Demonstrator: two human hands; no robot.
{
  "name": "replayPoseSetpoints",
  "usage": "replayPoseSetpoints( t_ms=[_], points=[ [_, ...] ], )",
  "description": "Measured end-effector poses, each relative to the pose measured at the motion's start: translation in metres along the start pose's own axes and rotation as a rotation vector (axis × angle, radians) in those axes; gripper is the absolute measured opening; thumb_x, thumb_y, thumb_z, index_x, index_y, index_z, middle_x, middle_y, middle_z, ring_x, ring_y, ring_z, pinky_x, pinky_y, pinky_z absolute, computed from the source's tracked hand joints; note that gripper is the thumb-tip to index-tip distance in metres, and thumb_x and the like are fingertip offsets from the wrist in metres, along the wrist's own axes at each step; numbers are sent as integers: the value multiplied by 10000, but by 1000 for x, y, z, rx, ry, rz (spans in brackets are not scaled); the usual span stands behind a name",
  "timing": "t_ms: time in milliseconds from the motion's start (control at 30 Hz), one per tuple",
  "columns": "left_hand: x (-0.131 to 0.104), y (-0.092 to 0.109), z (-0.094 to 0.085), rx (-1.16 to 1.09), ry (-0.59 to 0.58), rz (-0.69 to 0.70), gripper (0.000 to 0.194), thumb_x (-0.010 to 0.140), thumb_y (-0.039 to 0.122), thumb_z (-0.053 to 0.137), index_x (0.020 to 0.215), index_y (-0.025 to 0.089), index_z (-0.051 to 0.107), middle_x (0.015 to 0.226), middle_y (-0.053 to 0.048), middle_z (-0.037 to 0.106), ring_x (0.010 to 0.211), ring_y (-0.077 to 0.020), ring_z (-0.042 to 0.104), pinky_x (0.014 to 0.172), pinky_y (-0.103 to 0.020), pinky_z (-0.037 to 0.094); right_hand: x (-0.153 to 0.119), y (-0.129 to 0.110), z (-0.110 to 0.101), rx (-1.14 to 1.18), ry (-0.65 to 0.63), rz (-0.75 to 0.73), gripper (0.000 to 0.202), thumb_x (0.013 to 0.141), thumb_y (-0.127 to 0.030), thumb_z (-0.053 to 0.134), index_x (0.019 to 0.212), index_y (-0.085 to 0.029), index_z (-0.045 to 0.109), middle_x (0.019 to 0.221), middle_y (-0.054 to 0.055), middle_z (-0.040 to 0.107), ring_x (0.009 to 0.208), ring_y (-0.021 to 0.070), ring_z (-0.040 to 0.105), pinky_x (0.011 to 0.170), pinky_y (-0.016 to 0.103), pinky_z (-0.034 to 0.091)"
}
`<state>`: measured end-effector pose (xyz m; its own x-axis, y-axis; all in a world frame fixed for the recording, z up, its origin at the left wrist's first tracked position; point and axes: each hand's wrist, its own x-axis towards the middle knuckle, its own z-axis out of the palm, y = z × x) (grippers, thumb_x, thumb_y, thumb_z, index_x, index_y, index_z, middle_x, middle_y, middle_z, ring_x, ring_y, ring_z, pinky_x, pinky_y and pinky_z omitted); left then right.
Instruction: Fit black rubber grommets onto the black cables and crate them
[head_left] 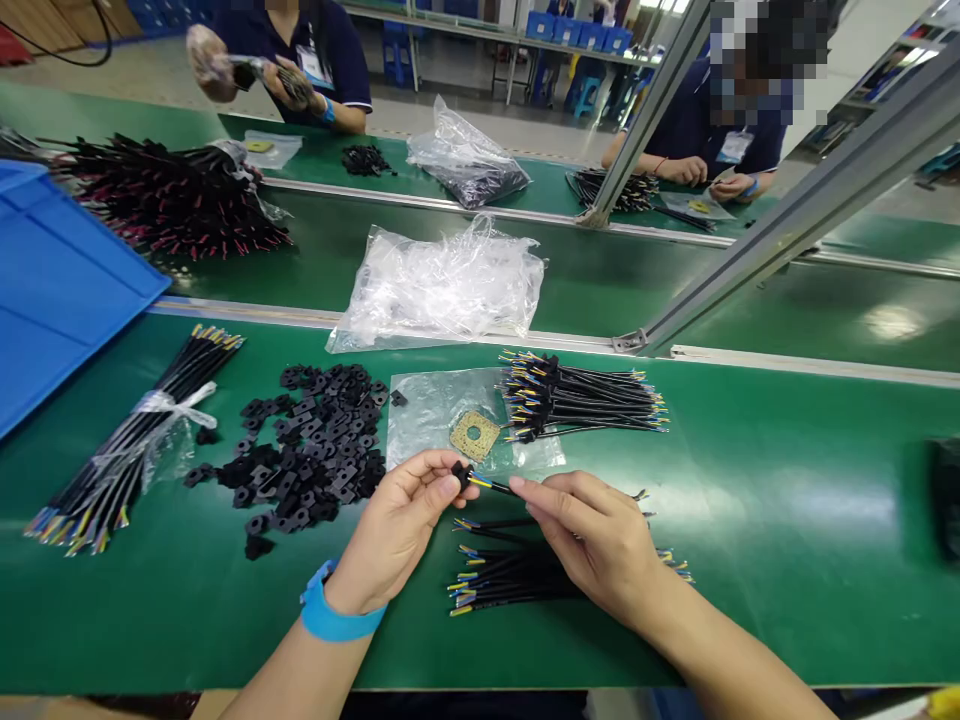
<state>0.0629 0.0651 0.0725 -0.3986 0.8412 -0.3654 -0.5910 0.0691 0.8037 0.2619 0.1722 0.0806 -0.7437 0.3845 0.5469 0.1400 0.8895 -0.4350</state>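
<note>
Between thumb and fingers, my left hand [412, 525] pinches a small black rubber grommet [461, 474]. My right hand [600, 540] grips a black cable [501, 488] whose yellow and blue wire ends point at the grommet. Whether the wires have entered it, I cannot tell. Beneath my right hand lies a row of similar cables [510, 580], partly covered by the hand. Left of my hands is a heap of loose black grommets [315, 440]. Just beyond my fingers, a tan square pad with a round hole [486, 432] rests on a clear plastic bag [416, 400].
Cables with grommets fitted [600, 395] are stacked behind my right hand. A tied cable bundle [142, 430] and a blue bin [67, 290] stand left. Clear bags [450, 285] lie behind the bench rail. A slanted metal post [750, 240] rises at right. Two people work opposite.
</note>
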Motion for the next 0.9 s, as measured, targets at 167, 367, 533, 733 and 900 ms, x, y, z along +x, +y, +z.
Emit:
replayPoseSetpoints(
  t_ms=[167, 367, 533, 733, 900],
  points=[
    [2, -4, -5, 144, 14, 58, 373, 654, 486, 953, 870, 218, 810, 796, -16, 749, 712, -121, 707, 703, -206, 588, -3, 1, -3, -131, -17, -55, 342, 1011, -76, 538, 1270, -216, 712, 849, 33, 713, 679, 126, 631, 610, 235, 535],
    [2, -2, -11, 434, 26, 158, 259, 727, 369, 904, 911, 211, 813, 805, -28, 778, 720, -145, 724, 673, -210, 597, -2, 1, -6, -180, -31, -86, 320, 1014, -55, 516, 1239, -165, 715, 869, 42, 729, 684, 127, 633, 617, 241, 528],
    [0, -6, -13, 536, -126, 142, 200, 745, 310, 878, 913, 214, 828, 789, -35, 791, 742, -164, 746, 688, -215, 615, -3, -1, -4, -119, -23, -43, 238, 1037, -98, 538, 1188, -142, 716, 876, 42, 742, 702, 118, 658, 656, 230, 551],
    [-2, -10, -8, 624, -104, 298, 144, 766, 282, 866, 896, 224, 841, 789, -37, 802, 704, -172, 757, 651, -228, 621, -10, -4, 3, -170, 26, -137, 177, 1007, -104, 616, 1169, -123, 685, 899, 57, 770, 674, 140, 644, 647, 267, 542],
    [-5, -6, -9, 784, -174, 540, 102, 773, 262, 887, 866, 265, 844, 817, -17, 823, 751, -175, 774, 713, -237, 621, -8, -7, 5, 30, -14, -52, 113, 1035, -152, 590, 1075, -128, 694, 823, 38, 752, 657, 136, 648, 643, 251, 532]
  ],
)
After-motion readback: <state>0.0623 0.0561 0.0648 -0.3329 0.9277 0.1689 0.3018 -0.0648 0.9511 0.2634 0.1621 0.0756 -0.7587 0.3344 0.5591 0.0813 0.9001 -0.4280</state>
